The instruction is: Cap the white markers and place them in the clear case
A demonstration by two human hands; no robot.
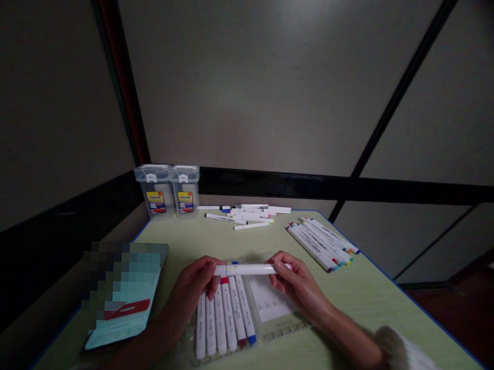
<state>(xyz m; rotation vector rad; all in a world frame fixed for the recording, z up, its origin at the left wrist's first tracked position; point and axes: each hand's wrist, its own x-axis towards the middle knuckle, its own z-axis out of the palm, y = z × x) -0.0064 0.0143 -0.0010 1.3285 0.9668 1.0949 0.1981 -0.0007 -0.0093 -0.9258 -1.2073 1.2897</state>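
A white marker (250,269) is held level between my two hands, above the table. My left hand (195,283) pinches its left end between thumb and fingers. At its other end, my right hand (294,281) has the thumb and fingers closed around it. Below lies an opened clear plastic marker tray (284,331). Its left half holds a row of several white markers (226,319), two showing red and blue ends. The right half has a white sheet (271,299) in it, partly covered by my right hand.
Two clear lidded boxes (154,190) stand at the back left. Loose markers (250,215) lie scattered along the back, and a row of markers (320,241) with coloured ends lies on the right. A phone (129,305) with a lit screen rests at left. The table (372,302) has a blue edge.
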